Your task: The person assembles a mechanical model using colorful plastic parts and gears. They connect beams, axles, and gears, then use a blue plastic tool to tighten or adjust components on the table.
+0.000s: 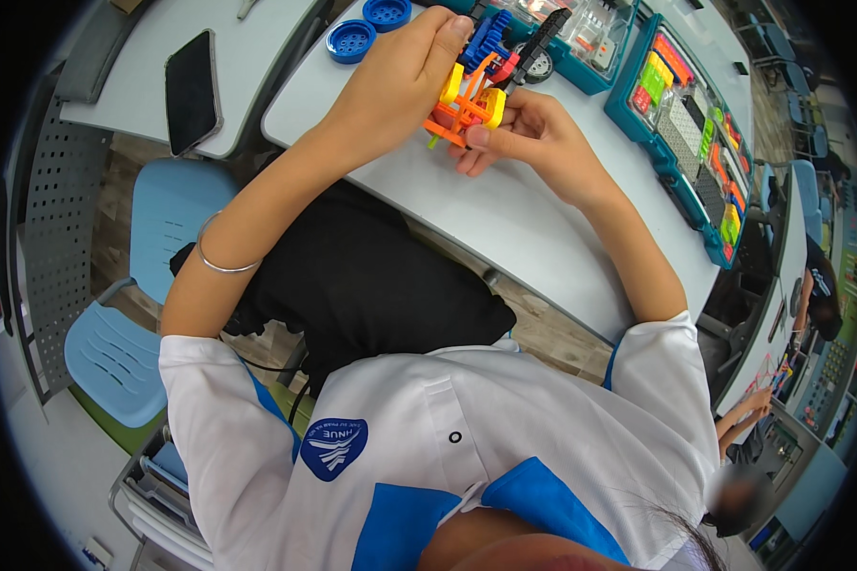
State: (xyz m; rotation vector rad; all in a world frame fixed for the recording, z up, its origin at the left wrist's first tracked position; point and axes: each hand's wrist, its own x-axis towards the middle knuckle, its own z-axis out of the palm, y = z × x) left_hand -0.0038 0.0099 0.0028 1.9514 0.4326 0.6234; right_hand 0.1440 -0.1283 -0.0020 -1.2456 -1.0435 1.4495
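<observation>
Both my hands hold a model of plastic building pieces [470, 107] over the white table's edge. It has an orange frame, yellow side pieces, a blue gear, black beams and a bit of red. My left hand [400, 71] is closed on its left side near the black and blue parts, the fingertips partly hidden. On the right, my right hand [524, 138] grips the lower orange and yellow part between thumb and fingers. A grey-and-black wheel [540, 67] shows just behind the model. Two blue wheel rims [350, 41] lie on the table beyond my left wrist.
An open teal case [628, 124] of sorted, coloured building pieces lies on the right of the table [562, 247]; another teal box [581, 67] stands behind. A black phone [192, 92] rests on the left table. Blue chairs [114, 362] stand at left. People work farther right.
</observation>
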